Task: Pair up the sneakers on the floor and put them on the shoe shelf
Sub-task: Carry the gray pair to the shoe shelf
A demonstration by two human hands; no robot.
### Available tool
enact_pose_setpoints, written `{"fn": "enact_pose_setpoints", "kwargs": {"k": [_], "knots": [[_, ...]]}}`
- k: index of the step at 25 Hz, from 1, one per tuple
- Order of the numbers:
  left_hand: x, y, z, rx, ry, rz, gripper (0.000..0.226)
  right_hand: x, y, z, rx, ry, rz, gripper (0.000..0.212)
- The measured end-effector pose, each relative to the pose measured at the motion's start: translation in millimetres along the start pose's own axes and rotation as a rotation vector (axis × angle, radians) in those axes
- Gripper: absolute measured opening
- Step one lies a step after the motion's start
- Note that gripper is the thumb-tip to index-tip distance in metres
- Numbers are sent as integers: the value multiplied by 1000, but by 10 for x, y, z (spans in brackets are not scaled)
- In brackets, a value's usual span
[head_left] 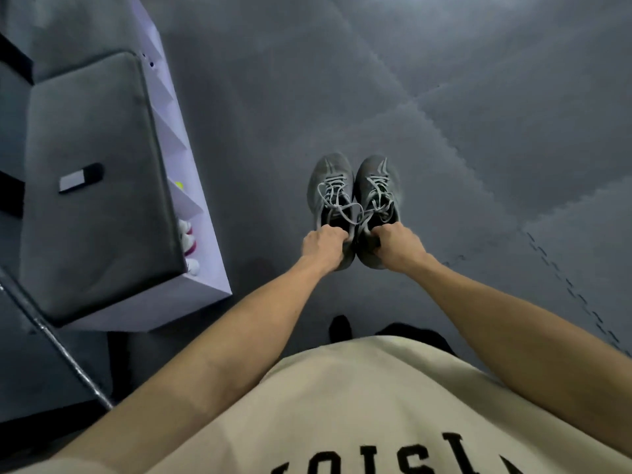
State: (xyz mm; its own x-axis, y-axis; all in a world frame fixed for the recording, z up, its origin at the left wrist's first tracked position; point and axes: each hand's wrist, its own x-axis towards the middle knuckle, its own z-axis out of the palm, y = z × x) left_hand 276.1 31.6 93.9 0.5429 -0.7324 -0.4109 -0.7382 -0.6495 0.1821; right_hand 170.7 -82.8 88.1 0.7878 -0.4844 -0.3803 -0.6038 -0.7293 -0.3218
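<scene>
Two grey sneakers with pale laces are held side by side above the grey floor, toes pointing away from me. My left hand (325, 246) grips the heel of the left sneaker (330, 186). My right hand (398, 248) grips the heel of the right sneaker (376, 186). The white shoe shelf (191, 200) stands at the left, its slanted tiers seen from above. A white and pink sneaker (187, 238) sits in a lower tier, and another white shoe (193, 266) lies below it.
A grey cushion (92, 186) covers the shelf's top, with a small black and white object (81, 177) on it. A metal rod (65, 354) leans at the lower left. Grey foam floor tiles (478, 97) spread ahead and right. My dark foot (340, 326) shows below.
</scene>
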Motion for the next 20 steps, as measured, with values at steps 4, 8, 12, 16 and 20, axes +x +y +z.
{"fn": "enact_pose_setpoints", "kwargs": {"k": [4,8,12,16,20], "knots": [[950,-107,-508,26,-9,14,9,955,14,-489,11,-10,2,16],[1966,-132,-874,21,-14,-11,7,1968,222,-906,9,-28,-15,12],[2981,-5,-1338,2,-11,-79,11,3012,506,-1433,11,-31,-55,16],[3799,158,-1814,-12,17,-119,13,3822,710,-2069,-21,-44,-103,25],[4571,256,-2296,-35,60,-149,13,4580,836,-2637,-21,-37,-135,27]]}}
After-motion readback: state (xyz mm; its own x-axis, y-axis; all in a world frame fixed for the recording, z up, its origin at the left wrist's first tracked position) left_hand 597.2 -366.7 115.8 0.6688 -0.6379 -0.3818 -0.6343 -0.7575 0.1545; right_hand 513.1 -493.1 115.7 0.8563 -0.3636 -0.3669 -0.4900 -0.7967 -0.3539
